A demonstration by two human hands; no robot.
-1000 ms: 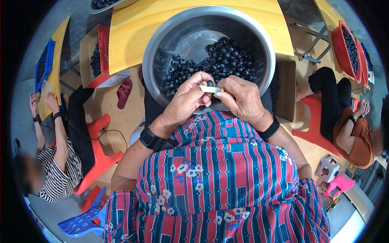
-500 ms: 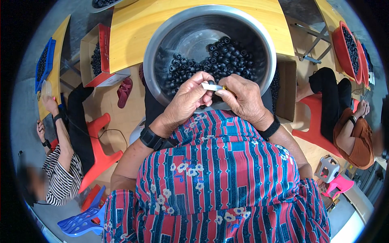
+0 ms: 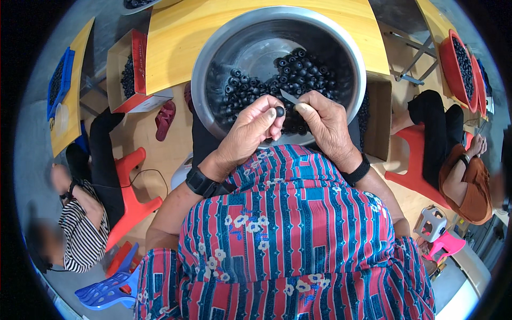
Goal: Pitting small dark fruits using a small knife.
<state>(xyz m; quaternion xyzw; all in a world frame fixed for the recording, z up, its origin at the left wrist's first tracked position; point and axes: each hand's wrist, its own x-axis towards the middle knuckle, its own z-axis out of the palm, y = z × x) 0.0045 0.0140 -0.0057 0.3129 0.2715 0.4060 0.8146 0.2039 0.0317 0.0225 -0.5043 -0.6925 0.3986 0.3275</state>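
Between the thumb and fingers of my left hand [image 3: 248, 125] is a small round black part [image 3: 279, 111], pinched near the near side of the bowl. My right hand [image 3: 324, 121] grips a small knife [image 3: 289, 96]; its handle is mostly hidden, and the blade points up and left, apart from the part. Both hands are over the near rim of a wide metal bowl [image 3: 200, 69]. Many similar black parts [image 3: 304, 69], some showing a hole in the top, lie heaped in it, mostly to the right and near side.
The bowl stands against a yellow wooden table [image 3: 170, 53]. A cardboard box [image 3: 121, 58] of black parts is at the left, another box [image 3: 380, 117] at the right. People sit on red stools [image 3: 128, 186] on both sides, near a blue tray [image 3: 66, 80] and a red basin [image 3: 447, 61].
The knife has come away from the part and now points up and left over the bowl. The part shows plainly in my left fingers. The person at left has drawn their arms back.
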